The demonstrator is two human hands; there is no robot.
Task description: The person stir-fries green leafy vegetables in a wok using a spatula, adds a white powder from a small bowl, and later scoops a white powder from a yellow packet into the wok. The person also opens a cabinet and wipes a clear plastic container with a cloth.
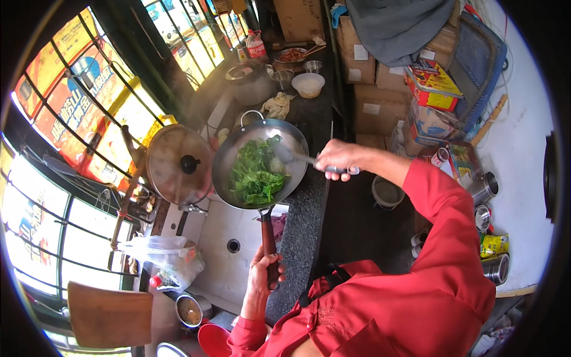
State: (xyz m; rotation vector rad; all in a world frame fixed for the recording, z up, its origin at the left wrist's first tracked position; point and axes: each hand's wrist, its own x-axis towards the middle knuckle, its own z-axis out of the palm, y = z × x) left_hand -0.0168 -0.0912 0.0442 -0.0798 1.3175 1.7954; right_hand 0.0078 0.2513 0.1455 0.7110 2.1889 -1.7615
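Note:
A wok (pixel 292 180) holding chopped leafy greens (pixel 258 174) sits in front of me, tilted a little, with its wooden handle (pixel 268 232) pointing towards my body. My left hand (pixel 265 267) is wrapped around that handle near its end. Over the wok's right rim reaches a spatula (pixel 303 157), its blade blurred against the greens. My right hand (pixel 339 158) grips the spatula's handle. Steam rises about the wok, and what supports it underneath is hidden.
Left of the wok stands a round lid (pixel 178 160) with a black knob. The sink (pixel 218 236) lies below it, near a hanging plastic bag (pixel 178 263). Behind are a lidded pot (pixel 250 82), a white bowl (pixel 308 85) and a cloth (pixel 276 106). A bucket (pixel 387 193) stands right.

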